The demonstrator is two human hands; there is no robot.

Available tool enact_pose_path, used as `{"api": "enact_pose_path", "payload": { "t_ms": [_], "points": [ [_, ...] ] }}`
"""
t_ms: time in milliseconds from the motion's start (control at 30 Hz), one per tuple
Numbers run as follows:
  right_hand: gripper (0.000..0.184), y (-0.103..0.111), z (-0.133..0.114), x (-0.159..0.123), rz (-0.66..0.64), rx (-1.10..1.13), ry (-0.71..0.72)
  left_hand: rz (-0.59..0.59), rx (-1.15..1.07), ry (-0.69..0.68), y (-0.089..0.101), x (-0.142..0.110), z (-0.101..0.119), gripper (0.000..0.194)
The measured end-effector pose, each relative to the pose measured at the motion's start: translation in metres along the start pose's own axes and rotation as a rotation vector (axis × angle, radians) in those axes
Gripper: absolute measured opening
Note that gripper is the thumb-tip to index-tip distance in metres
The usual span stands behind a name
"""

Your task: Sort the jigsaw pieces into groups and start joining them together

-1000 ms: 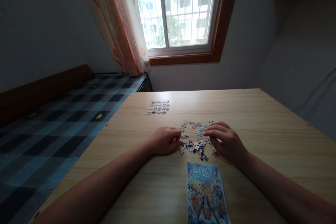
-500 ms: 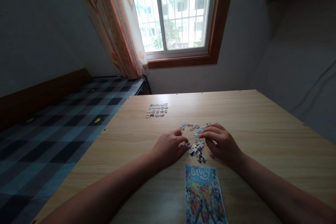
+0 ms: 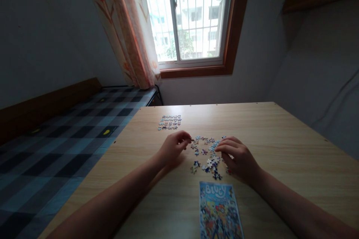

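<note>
My left hand (image 3: 174,146) is raised a little above the table, left of a loose heap of jigsaw puzzle pieces (image 3: 210,164). Its thumb and fingers are pinched together, and a small dark puzzle piece (image 3: 192,140) shows at the tips. At the right side of the heap, my right hand (image 3: 235,155) rests with fingers bent over pale blue pieces (image 3: 213,145); its thumb is apart from them, and I see nothing held. Farther back on the left lie rows of puzzle pieces (image 3: 169,122), spaced in a block.
A printed Bluey picture sheet (image 3: 220,209) lies in front of the heap, near me. The wooden table (image 3: 280,149) stands beside a bed with a checked cover (image 3: 81,138). Behind are a window (image 3: 196,18) and a flowered curtain (image 3: 129,33).
My left hand has moved up and left from the heap's near side, uncovering pieces there, and now pinches a piece. My right hand has stayed by the heap. The view has tilted slightly upward.
</note>
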State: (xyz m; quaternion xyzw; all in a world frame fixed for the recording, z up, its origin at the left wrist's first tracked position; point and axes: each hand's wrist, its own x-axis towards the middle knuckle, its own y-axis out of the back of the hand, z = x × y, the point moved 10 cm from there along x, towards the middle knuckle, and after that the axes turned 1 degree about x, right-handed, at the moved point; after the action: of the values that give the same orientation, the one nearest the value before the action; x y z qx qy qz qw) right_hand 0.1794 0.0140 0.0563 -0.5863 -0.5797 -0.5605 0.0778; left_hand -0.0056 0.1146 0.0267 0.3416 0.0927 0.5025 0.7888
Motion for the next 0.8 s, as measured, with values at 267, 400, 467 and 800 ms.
{"api": "enact_pose_path", "payload": {
  "t_ms": [267,400,467,800],
  "points": [
    [0.025,0.0,-0.001,0.001,-0.002,0.006,-0.007,0.041,0.514,0.041,0.028,0.008,-0.023,0.016],
    [0.025,0.0,-0.002,0.001,0.002,0.007,-0.004,0.07,0.626,0.041,0.028,0.005,-0.018,0.02],
    [0.025,0.0,-0.001,0.001,0.005,0.009,-0.002,0.102,0.668,0.033,0.031,0.003,-0.011,0.024],
    [0.026,0.003,-0.004,0.003,0.017,0.008,-0.019,-0.199,0.924,0.224,-0.007,-0.027,0.003,0.025]
  ]
}}
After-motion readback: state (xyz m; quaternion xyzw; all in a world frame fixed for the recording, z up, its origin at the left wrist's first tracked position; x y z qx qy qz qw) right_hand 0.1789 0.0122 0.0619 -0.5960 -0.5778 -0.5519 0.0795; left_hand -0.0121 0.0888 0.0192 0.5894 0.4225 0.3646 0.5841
